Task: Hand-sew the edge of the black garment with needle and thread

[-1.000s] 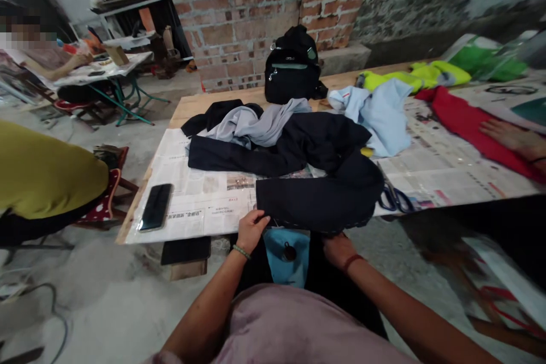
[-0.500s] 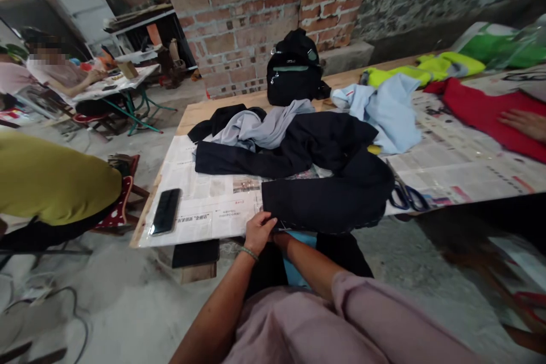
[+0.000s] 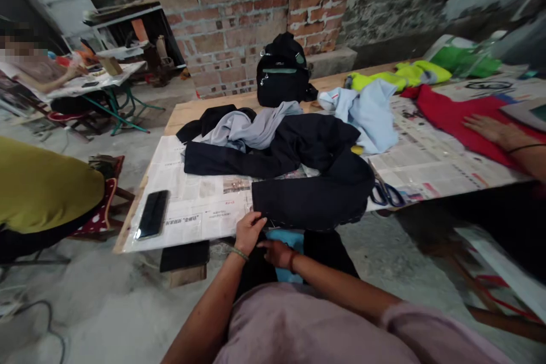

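Observation:
A dark navy garment (image 3: 315, 196) lies bunched on the table, one leg or sleeve along the front edge with small white stitch marks near its lower hem. My left hand (image 3: 248, 233) pinches the near left corner of that piece at the table edge. Just below the edge, over my lap, is my right hand (image 3: 276, 253). Its fingers are drawn together, pointing toward the left hand; anything between them is too small to make out. Blue-handled scissors (image 3: 386, 192) lie at the garment's right end.
A newspaper-covered table (image 3: 205, 222) carries a phone (image 3: 152, 213), a grey cloth (image 3: 256, 128), a light blue garment (image 3: 377, 116) and a black backpack (image 3: 284, 74). At right, another person's hand (image 3: 490, 127) rests on red cloth (image 3: 443, 119). A person in mustard (image 3: 46, 187) sits at left.
My right hand has come out from under the garment's edge and drawn down, clear of the cloth. My left hand keeps its pinch. The view has shifted slightly right.

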Available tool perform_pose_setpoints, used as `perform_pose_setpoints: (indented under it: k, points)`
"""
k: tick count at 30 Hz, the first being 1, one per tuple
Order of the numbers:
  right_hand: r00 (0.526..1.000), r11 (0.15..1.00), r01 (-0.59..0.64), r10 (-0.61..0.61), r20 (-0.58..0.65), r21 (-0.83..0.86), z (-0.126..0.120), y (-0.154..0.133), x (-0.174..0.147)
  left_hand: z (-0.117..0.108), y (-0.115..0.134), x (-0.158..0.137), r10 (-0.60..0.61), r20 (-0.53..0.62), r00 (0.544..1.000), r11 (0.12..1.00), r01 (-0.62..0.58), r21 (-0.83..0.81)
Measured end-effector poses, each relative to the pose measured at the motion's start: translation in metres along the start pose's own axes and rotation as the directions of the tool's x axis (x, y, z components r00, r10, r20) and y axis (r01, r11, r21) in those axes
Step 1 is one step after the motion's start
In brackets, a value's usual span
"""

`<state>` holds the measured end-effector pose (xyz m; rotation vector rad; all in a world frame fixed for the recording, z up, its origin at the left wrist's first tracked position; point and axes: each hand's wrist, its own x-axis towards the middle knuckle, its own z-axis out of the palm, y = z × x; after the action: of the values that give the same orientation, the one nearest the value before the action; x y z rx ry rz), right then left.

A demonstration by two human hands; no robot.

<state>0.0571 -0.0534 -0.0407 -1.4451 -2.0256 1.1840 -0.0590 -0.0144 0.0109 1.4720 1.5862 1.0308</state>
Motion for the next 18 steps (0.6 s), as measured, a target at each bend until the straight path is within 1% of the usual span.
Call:
perform_pose_setpoints:
  k: [2, 3, 6, 8, 9, 11, 13, 15, 18]
  points:
    - [0.989, 0.989, -0.002, -0.019, -0.144, -0.149, 0.006, 0.005, -0.032, -0.003, -0.001, -0.001, 0.058, 0.036, 0.998, 0.998, -0.057, -0.009]
    - [0.985, 0.984, -0.008, -0.023, -0.171, -0.18, 0.008, 0.007, -0.046, -0.004, -0.001, -0.002, 0.086, 0.06, 0.995, 0.996, -0.085, -0.013]
    - [0.991, 0.991, -0.018, 0.0, -0.135, -0.133, 0.001, 0.012, -0.074, -0.008, -0.002, -0.002, 0.151, 0.111, 0.982, 0.989, -0.15, -0.02]
    - [0.991, 0.999, -0.043, 0.04, -0.13, -0.022, -0.012, 0.012, -0.077, -0.01, -0.003, -0.003, 0.187, 0.134, 0.973, 0.982, -0.184, -0.029]
    - [0.988, 0.994, -0.07, 0.081, -0.132, 0.08, -0.02, 0.01, -0.074, -0.011, -0.002, -0.003, 0.203, 0.144, 0.969, 0.979, -0.2, -0.034]
    - [0.969, 0.936, -0.153, 0.204, -0.136, 0.318, -0.034, 0.004, -0.064, -0.012, -0.002, -0.003, 0.227, 0.156, 0.961, 0.974, -0.223, -0.045]
    - [0.939, 0.847, -0.209, 0.313, -0.141, 0.489, -0.042, -0.007, -0.053, -0.012, -0.003, -0.003, 0.237, 0.154, 0.959, 0.971, -0.232, -0.051]
    - [0.92, 0.786, -0.218, 0.363, -0.147, 0.578, -0.043, -0.019, -0.042, -0.011, -0.004, -0.004, 0.237, 0.155, 0.959, 0.971, -0.232, -0.052]
    - [0.913, 0.741, -0.227, 0.388, -0.127, 0.632, -0.039, -0.032, -0.033, -0.011, -0.007, -0.005, 0.24, 0.164, 0.957, 0.971, -0.236, -0.047]
